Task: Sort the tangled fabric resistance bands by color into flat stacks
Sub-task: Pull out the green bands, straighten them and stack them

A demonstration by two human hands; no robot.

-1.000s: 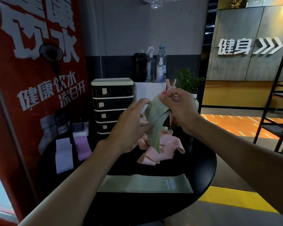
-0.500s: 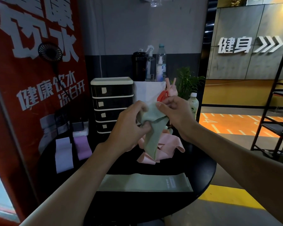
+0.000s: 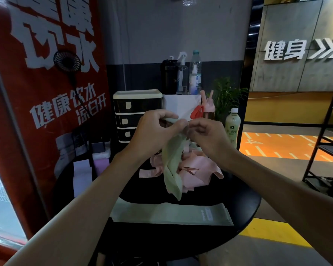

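Lilac and pale stacks (image 3: 85, 173): flat on the table (image 3: 248, 204), well out to the left of the left hand and lower.
Left hand (image 3: 152, 131): raised, fingers curled, thumb and forefinger pinching the top edge of the green band (image 3: 173, 166).
Green band: hangs from both hands, twisted, with its long axis running straight down; its lower end is just above the far edge of the green stack (image 3: 171, 214).
Right hand (image 3: 208, 137): fingers curled, pinching the same top edge, its fingertips almost touching the left's.
Pink tangle (image 3: 198, 167): heaped below the hands, behind the hanging band.
Green stack: flat, below the hands and nearer the person, long axis left to right, crosswise to the hanging band.
Judgement: the band must be untwisted and turned crosswise; neither hand is clearly nearer.
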